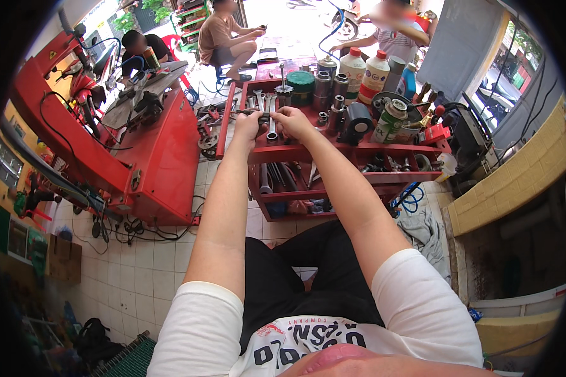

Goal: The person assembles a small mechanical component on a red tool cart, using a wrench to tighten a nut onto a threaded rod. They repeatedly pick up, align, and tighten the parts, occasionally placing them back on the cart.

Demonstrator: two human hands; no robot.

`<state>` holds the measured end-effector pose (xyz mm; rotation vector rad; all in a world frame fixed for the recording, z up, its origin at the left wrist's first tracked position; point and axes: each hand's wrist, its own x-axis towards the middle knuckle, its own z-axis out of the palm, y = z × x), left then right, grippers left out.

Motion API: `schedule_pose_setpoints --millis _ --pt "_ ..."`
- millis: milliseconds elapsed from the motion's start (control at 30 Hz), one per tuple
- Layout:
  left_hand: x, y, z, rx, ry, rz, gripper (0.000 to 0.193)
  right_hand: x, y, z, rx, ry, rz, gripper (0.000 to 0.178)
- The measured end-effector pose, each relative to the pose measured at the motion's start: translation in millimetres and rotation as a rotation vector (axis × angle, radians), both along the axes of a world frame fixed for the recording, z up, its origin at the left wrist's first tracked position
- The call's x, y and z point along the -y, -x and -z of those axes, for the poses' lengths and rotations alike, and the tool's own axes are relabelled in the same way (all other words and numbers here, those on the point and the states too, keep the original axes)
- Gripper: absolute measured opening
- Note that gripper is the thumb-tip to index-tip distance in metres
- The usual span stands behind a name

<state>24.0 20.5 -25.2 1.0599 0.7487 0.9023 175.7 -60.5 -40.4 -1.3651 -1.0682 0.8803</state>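
Both my arms reach forward over the top tray of a red tool cart (352, 152). My left hand (250, 125) is closed, its fingers wrapped around a small dark piece (264, 117) whose kind I cannot make out. My right hand (292, 124) pinches close beside it, fingertips meeting the same dark piece. Between the hands a silver ring-end wrench (272, 134) lies in the tray, pointing toward me. More wrenches (258, 97) lie just beyond my fingers. A silver toothed gear part (283, 90) stands behind my right hand, near a green round tub (300, 87).
Metal sockets (322, 88), two red-capped bottles (373, 75) and a green-white spray can (390, 122) crowd the cart's right side. A large red machine (151, 163) stands to the left, cables on the tiles beneath. Three people (227, 38) are farther back.
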Motion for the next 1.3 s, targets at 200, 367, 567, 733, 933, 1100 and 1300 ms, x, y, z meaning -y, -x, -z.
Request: schedule_pose_setpoints --millis 200,367,567,733,933,1100,1300 --pt "-7.5 0.0 6.1 -0.025 -0.006 0.022 0.019 -0.3 -0.3 -1.4 0.008 0.007 -0.002 0.039" --pt "-9.5 -0.7 8.4 -0.025 -0.004 0.01 0.021 1.2 1.1 -2.8 -0.003 0.021 0.0 0.038" --pt "-7.1 -2.5 7.2 -0.017 0.001 0.014 0.021 -3.4 -4.7 4.6 0.008 -0.001 -0.008 0.038" --pt "-7.6 0.5 7.0 -0.02 0.006 0.023 0.021 -3.1 -1.0 2.8 0.053 0.067 0.017 0.045" --pt "-5.8 -0.1 6.2 -0.016 0.001 0.011 0.022 -1.7 -0.9 1.7 0.009 0.019 0.012 0.045" --pt "-6.1 -2.0 6.0 -0.02 0.006 0.012 0.022 -4.7 -3.7 7.2 0.072 0.006 -0.007 0.044" --pt "-9.0 -1.4 8.2 -0.025 0.001 0.021 0.019 -5.5 -3.4 5.9 0.048 0.061 0.006 0.046"
